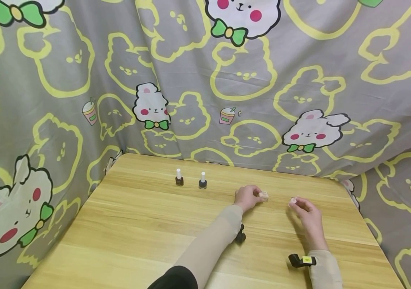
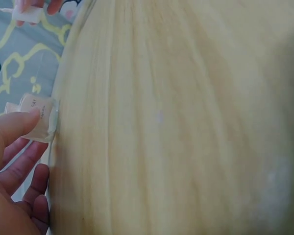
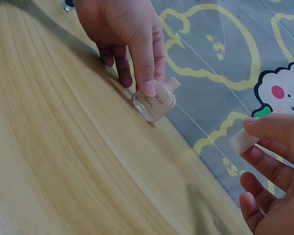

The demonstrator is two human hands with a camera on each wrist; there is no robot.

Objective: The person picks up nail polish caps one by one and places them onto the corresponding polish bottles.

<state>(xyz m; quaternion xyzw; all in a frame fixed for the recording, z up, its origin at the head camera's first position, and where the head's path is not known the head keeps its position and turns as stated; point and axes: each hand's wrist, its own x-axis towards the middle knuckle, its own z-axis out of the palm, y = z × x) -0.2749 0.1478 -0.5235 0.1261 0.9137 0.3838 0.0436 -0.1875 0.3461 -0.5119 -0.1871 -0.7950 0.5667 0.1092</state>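
My left hand [image 1: 246, 197] pinches a small clear nail polish bottle [image 3: 157, 104] filled with pale beige polish, thumb across its printed front. The bottle's neck [image 3: 173, 83] is bare of its cap and tilts sideways, the base close over the table in the right wrist view. Off to the right, my right hand [image 1: 309, 214] holds the white brush cap [image 3: 243, 141] between thumb and fingers. A thin brush [image 2: 4, 10] sticks out of that cap in the left wrist view. Bottle and cap are apart from each other.
Two dark nail polish bottles with white caps, one on the left [image 1: 179, 178] and one nearer my hands [image 1: 203, 181], stand upright toward the back of the wooden table [image 1: 136, 224]. A grey patterned curtain [image 1: 191, 72] hangs behind and beside the table.
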